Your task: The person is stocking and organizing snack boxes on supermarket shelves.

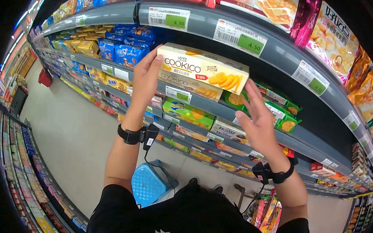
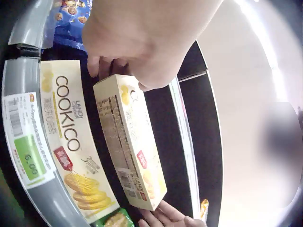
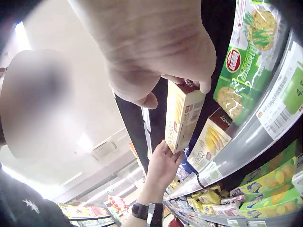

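Left hand (image 1: 147, 74) pinches one end of the box (image 1: 200, 69), thumb in front; right hand (image 1: 260, 124), fingers spread, meets the other. It's poised just above its twin (image 1: 191, 85) on the shelf (image 1: 204, 105): positioning, seemingly; next calls for level, two-handed control.

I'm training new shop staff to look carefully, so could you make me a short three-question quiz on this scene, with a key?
1. Multiple choice: which word is printed large on the raised box?
A) FRUSST
B) COOKICO
C) LEMON

2. True or false: the left grip is at the box end nearer the blue packets.

3. Short answer: in the head view, what price do the shelf labels just above the raised box show?

Key: 1. B; 2. True; 3. 4.50.
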A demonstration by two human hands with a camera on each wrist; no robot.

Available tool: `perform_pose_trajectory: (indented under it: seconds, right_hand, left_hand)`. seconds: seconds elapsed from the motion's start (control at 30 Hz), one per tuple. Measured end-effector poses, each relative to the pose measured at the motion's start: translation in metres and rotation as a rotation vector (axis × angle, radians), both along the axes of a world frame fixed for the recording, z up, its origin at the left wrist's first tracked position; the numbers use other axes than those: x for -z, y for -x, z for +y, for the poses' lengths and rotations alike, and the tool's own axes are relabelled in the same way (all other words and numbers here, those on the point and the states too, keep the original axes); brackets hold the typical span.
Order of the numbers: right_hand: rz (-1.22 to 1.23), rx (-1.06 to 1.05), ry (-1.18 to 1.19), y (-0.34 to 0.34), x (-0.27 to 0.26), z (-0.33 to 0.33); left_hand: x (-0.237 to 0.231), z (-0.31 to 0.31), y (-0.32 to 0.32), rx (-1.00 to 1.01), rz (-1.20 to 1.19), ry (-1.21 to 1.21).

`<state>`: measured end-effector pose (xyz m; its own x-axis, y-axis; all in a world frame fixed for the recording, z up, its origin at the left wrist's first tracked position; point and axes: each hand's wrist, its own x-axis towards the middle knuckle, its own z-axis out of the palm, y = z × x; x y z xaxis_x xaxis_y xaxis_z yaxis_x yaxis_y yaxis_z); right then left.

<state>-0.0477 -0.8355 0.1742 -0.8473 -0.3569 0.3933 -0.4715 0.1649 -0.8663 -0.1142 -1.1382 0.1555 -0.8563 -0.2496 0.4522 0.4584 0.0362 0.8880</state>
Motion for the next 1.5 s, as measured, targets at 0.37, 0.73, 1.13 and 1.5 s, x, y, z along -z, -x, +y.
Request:
perform_pose_trajectory:
  seconds: [0.37,0.73,1.13,1.5]
  right_hand:
    - [-0.030,-0.019,0.021,0.019,0.023,-0.033]
    - [0.005,0.029,-0.004,0.024,0.027,-0.034]
    - [0.057,0.091,-0.044,0.026,0.030,-0.038]
    - [0.051,0.049,-0.053,0.024,0.029,-0.036]
  left_hand:
    - [0.023,-0.016,0.026,0.009,-0.018,0.022]
    - [0.029,-0.006,0.030,0.035,-0.004,-0.015]
    - [0.027,-0.002,0.027,0.019,0.034,0.018]
    - [0.028,0.001,0.027,0.000,0.027,0.028]
